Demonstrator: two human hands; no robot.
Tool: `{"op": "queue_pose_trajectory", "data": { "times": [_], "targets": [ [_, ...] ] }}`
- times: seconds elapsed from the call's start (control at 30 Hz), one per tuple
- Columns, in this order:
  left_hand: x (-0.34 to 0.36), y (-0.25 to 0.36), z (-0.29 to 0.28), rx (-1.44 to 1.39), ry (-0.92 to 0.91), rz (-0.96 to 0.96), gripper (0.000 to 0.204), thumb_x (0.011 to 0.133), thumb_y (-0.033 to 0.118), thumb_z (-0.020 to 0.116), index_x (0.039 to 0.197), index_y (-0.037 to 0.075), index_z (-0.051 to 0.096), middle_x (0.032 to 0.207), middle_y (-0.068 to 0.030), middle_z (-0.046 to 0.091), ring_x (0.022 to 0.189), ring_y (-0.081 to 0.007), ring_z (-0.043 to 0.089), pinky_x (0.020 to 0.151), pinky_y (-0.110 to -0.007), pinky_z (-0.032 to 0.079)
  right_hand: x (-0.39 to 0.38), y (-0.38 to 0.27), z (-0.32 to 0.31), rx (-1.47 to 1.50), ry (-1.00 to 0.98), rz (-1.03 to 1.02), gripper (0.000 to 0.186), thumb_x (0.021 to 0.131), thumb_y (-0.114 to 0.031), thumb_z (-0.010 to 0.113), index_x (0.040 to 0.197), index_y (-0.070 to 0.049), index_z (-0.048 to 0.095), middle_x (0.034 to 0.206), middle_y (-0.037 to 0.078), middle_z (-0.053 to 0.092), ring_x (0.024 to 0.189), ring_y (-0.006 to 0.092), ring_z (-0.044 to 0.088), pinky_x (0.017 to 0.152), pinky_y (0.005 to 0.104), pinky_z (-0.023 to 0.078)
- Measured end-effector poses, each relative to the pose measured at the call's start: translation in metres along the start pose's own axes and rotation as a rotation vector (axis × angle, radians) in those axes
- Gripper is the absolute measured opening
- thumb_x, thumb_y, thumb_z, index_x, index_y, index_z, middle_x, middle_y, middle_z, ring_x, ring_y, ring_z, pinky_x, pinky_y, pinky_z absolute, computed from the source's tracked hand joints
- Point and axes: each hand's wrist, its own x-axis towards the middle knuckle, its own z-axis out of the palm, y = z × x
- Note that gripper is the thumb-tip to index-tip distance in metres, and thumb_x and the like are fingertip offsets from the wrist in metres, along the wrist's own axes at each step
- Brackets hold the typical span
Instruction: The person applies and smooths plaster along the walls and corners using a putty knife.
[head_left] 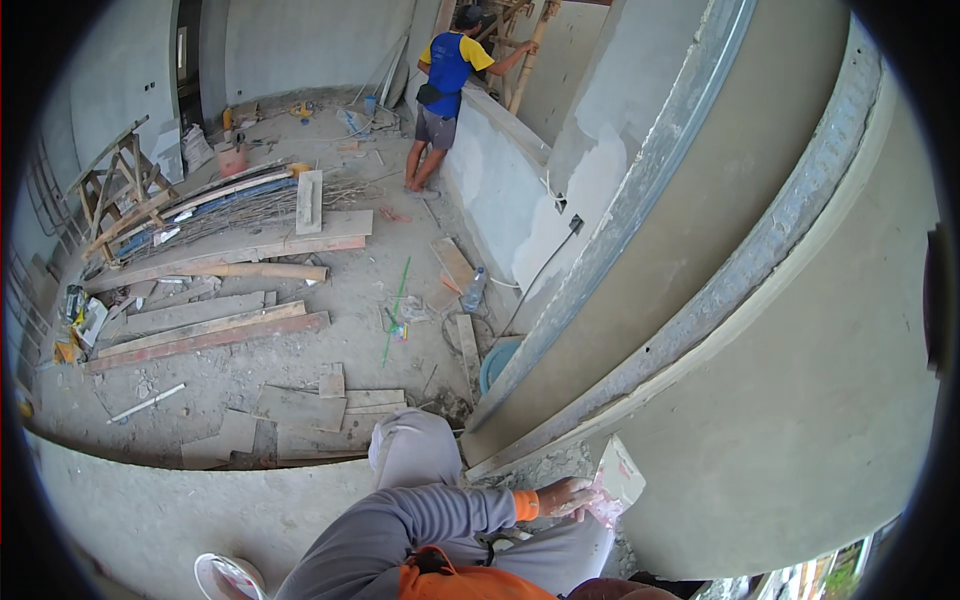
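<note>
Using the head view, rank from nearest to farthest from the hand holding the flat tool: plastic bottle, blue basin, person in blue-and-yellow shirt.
1. Blue basin: ahead-left of the left hand, partly hidden.
2. Plastic bottle: beyond the basin.
3. Person in blue-and-yellow shirt: farthest, beside the low wall.

Through my feed I've got a grey long sleeve with a bright orange cuff, more orange on the torso, and pale, kinda loose trousers.

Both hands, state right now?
Left hand: closed, holding a flat pale tool.
Right hand: not in view, so its state cannot be told.
</note>
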Motion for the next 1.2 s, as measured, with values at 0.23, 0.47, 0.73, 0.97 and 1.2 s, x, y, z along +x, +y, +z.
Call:
{"op": "queue_pose_trajectory", "data": {
  "times": [0.23, 0.47, 0.73, 0.97, 1.2],
  "targets": [
    [0.004, -0.001, 0.0, -0.055, -0.004, 0.016, 0.037, 0.096, 0.033, 0.045, 0.106, -0.002, 0.054, 0.069, -0.0074, 0.06, 0.06, -0.0142, 0.061, 0.054, -0.026, 0.048, -0.028, -0.028, 0.032, 0.205, 0.085, 0.082, 0.05, 0.076, -0.009, 0.065, 0.123, -0.001, 0.048, 0.102, 0.014, 0.061, 0.089, 0.0297, 0.058, 0.078, 0.0379, 0.047],
    [0.005, -0.004, -0.002, -0.098, 0.007, -0.001, 0.036, 0.096, 0.033, 0.045, 0.107, 0.0, 0.055, 0.071, -0.0069, 0.058, 0.06, -0.0139, 0.06, 0.055, -0.026, 0.049, -0.04, -0.17, 0.031, 0.2, 0.143, 0.038, 0.069, 0.073, -0.005, 0.069, 0.132, 0.0, 0.035, 0.121, 0.021, 0.047, 0.095, 0.0327, 0.053, 0.084, 0.0408, 0.044],
    [0.008, -0.007, -0.002, -0.118, 0.013, -0.042, 0.033, 0.097, 0.03, 0.045, 0.106, 0.0, 0.054, 0.075, -0.006, 0.058, 0.064, -0.0128, 0.061, 0.058, -0.026, 0.049, -0.055, -0.161, 0.08, 0.117, 0.16, -0.11, 0.075, 0.068, -0.023, 0.075, 0.131, -0.005, 0.039, 0.114, 0.017, 0.054, 0.1, 0.0324, 0.054, 0.086, 0.0424, 0.045],
    [0.013, -0.01, 0.0, -0.106, -0.017, -0.016, 0.032, 0.097, 0.029, 0.045, 0.103, 0.0, 0.054, 0.073, -0.0068, 0.058, 0.062, -0.0133, 0.06, 0.056, -0.026, 0.049, -0.055, -0.172, 0.076, 0.077, 0.126, -0.08, 0.071, 0.07, -0.021, 0.073, 0.13, -0.005, 0.039, 0.115, 0.016, 0.053, 0.102, 0.0319, 0.053, 0.087, 0.0418, 0.045],
    [0.015, -0.019, 0.0, -0.119, -0.009, -0.049, 0.032, 0.096, 0.03, 0.045, 0.104, 0.0, 0.053, 0.07, -0.0058, 0.058, 0.061, -0.0129, 0.06, 0.055, -0.025, 0.048, -0.058, -0.176, 0.072, 0.048, 0.098, -0.061, 0.066, 0.072, -0.018, 0.071, 0.13, -0.006, 0.04, 0.116, 0.016, 0.052, 0.104, 0.0313, 0.053, 0.088, 0.0412, 0.045]
  ]
}}
